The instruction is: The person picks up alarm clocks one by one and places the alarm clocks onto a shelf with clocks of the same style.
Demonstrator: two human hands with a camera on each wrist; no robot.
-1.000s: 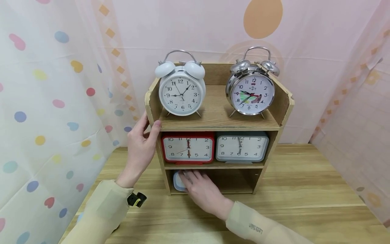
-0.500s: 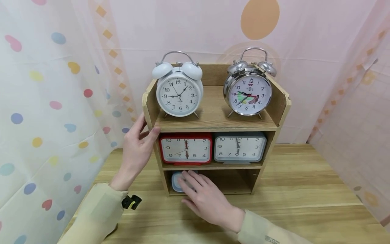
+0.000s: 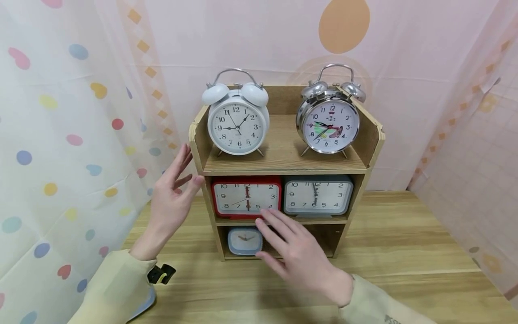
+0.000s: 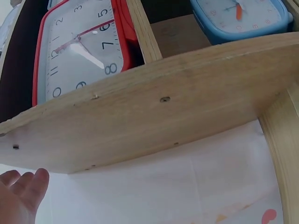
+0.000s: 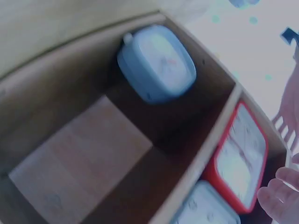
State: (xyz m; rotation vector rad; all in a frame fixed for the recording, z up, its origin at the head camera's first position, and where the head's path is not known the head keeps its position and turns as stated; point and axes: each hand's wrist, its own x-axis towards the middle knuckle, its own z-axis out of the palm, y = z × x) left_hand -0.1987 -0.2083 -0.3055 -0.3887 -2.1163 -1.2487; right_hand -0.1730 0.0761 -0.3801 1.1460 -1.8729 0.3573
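Note:
A small blue clock point(image 3: 245, 241) stands at the left end of the bottom compartment of a wooden shelf point(image 3: 283, 166). My right hand point(image 3: 303, 256), fingers extended and holding nothing, hovers in front of the shelf, overlapping the lower edge of the red clock point(image 3: 247, 197) in the head view. At the shelf's left side, my left hand point(image 3: 171, 198) holds nothing; its fingers are spread beside the side panel point(image 4: 154, 102). Next to the red clock in the middle compartment is a grey clock point(image 3: 318, 196).
On the top shelf stand a white twin-bell alarm clock point(image 3: 238, 121) at left and a silver twin-bell alarm clock point(image 3: 328, 119) at right. A light blue object point(image 3: 145, 303) lies partly under the left sleeve on the wooden table point(image 3: 404, 252). Patterned curtains point(image 3: 73, 135) hang around.
My right hand has drawn back from the small blue clock, up and to the right, uncovering its face. My left hand has let go of the shelf's side and moved slightly left.

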